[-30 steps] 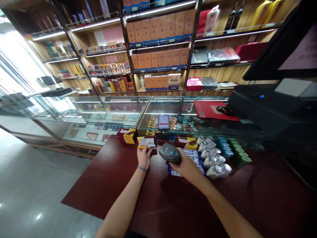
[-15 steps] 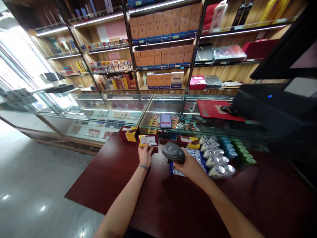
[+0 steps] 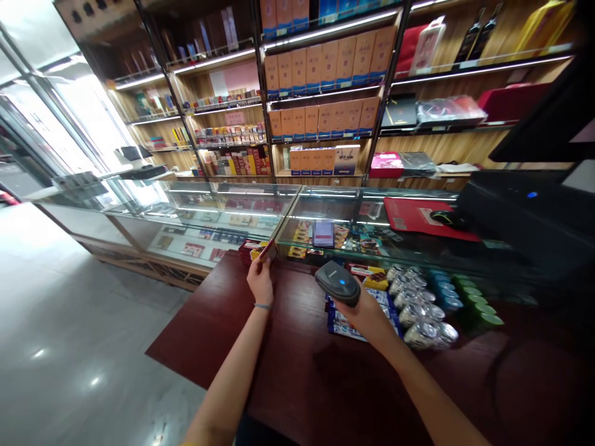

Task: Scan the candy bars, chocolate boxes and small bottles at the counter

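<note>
Clearly, left fingers in a pinch on a thin packet, right fingers snug around a scanner.

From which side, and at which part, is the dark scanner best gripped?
The scanner is probably best gripped at its near end, from the right: there the right hand holds it, while its broad, rounded head extends left, uncovered.

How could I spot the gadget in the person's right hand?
Start from the dark red counter. Toward its right are rows of silver-topped cans; just left of them, near blue-and-white packets, the right hand grips a dark grey handheld scanner. Unlike the cans and packets, it has a rounded dark head with a glowing blue light.
</note>
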